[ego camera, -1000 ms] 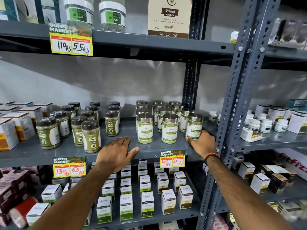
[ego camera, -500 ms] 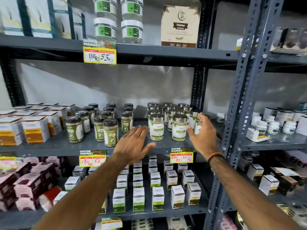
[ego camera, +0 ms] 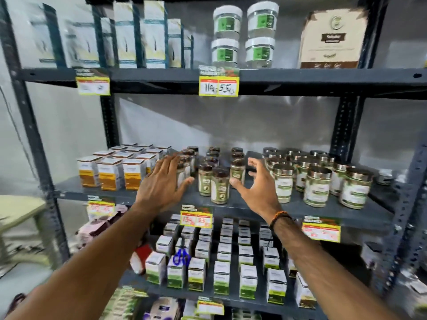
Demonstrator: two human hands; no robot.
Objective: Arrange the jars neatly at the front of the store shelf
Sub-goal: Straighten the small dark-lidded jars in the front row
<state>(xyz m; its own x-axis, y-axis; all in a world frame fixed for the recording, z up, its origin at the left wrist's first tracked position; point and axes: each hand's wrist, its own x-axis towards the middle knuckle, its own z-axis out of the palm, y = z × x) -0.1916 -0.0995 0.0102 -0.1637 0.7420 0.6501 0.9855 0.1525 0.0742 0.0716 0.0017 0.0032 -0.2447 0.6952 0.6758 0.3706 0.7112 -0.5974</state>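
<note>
Both hands spread open, empty. Dark-lidded jars stood upright near shelf front edge, between left hand and right hand; left hand nearer, partly covering leftmost jars.

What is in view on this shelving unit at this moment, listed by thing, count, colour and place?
Dark-lidded jars: about a dozen, green labels, middle shelf centre, between the hands.
Silver-lidded jars: a dozen or more, green-white labels, middle shelf right.
Orange-banded boxes: roughly twelve, white, middle shelf left.
Gel tubs: four, clear with white lids, stacked in twos, top shelf.
Brown carton: one, top shelf right.
Green-white boxes: many, lower shelf.
Price tags: several, yellow-red, shelf edges.
Left hand: open, at the dark-lidded jars.
Right hand: open, orange wristband.
</note>
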